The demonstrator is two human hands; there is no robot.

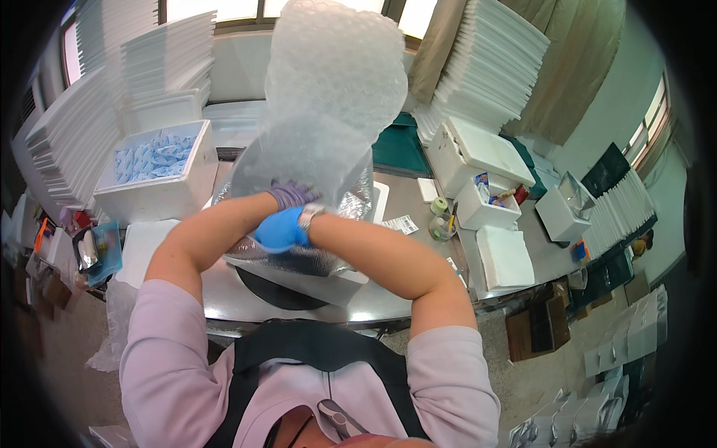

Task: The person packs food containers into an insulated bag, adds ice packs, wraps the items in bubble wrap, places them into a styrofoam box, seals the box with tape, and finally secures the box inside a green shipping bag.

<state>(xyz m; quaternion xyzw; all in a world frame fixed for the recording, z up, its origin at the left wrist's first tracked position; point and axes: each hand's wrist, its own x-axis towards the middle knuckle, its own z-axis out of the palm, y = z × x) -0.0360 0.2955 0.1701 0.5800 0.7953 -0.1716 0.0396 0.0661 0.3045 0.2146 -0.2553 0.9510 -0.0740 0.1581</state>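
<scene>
A large sheet of bubble wrap (336,73) stands up out of a silver foil insulating bag (297,262), which sits in a white foam box (382,203) on the table in front of me. My left hand (294,194), in a purple glove, presses flat against the lower bubble wrap with fingers spread. Crossing over that forearm's side, my right hand (280,229) wears a blue glove and has a watch at its wrist. It is bent down at the near left part of the foil bag. Its fingers are hidden, so what it grips does not show.
Left stands a foam box (148,187) of blue-and-white packets (159,154). To the right are a printed label (401,224), a cup with a yellow tool (442,227), a tape roll (438,205) and small foam boxes (484,207). Stacked foam sheets (487,67) rise behind.
</scene>
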